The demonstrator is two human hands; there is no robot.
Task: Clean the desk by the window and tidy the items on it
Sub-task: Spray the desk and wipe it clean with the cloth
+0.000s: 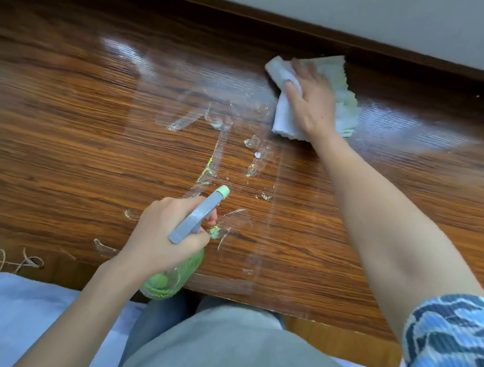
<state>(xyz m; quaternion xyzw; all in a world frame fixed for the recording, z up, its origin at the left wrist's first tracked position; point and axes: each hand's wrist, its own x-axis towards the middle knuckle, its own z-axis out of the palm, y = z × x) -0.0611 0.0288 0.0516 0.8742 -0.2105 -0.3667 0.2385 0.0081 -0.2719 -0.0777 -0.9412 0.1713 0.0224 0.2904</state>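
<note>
Dark wood-grain covers the desk [57, 136], glossy under a clear film, and it butts against a pale grey wall [318, 0] along its far edge.

The right hand [312, 100] lies flat with fingers spread, palm pressing down on a white cleaning cloth [285, 118] with a pale green edge. It grips nothing; it just bears down on the cloth, which is bunched under it near the far edge of the desk, close to the wall. Wet streaks shine on the surface to either side of the cloth. The bare forearm runs back to a short sleeve [454, 355] in blue, white and dark patches.

The left hand [164, 234] is curled closed around the neck of a spray bottle [174, 278], a finger tucked under the trigger. The bottle's clear green body hangs below the fist at the near edge of the desk, and its grey head points out over the desk and ends in a light green nozzle [223, 191].

Between the two hands the desktop carries scraps of old tape and flecks of pale green residue [207, 173]. Nearer, below the desk edge, a knee in grey trousers [223, 348] shows, with light blue bedding [5, 316] to the left.
</note>
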